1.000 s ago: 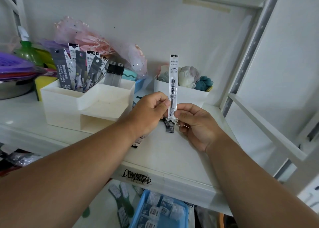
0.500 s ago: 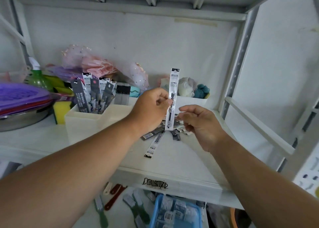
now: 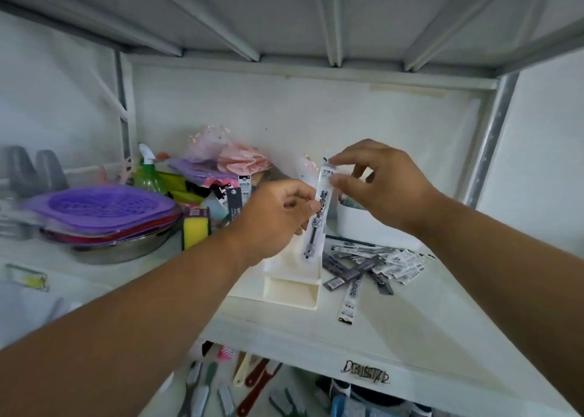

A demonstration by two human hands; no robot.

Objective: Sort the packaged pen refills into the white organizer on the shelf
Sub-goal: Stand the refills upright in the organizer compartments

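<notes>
I hold one white packaged pen refill (image 3: pixel 319 214) upright in front of the white organizer (image 3: pixel 290 285). My left hand (image 3: pixel 271 217) pinches the pack's middle from the left. My right hand (image 3: pixel 382 182) pinches its top end between thumb and fingers. The organizer stands on the shelf behind and below my left hand, mostly hidden by it; a few dark refill packs (image 3: pixel 235 200) stick up from its back part. A loose pile of refill packs (image 3: pixel 373 265) lies on the shelf to the right of the organizer.
A purple strainer (image 3: pixel 101 206) sits on a metal bowl (image 3: pixel 126 247) at left, with a yellow sponge (image 3: pixel 196 228) and a green spray bottle (image 3: pixel 148 173) near it. A white bin (image 3: pixel 357 224) stands behind the pile. Brushes and tools lie on the lower shelf (image 3: pixel 240 385).
The view has tilted up and the shelf has dropped in frame. My right hand moved from the pack's bottom end up to its top; my left hand still grips the middle.
</notes>
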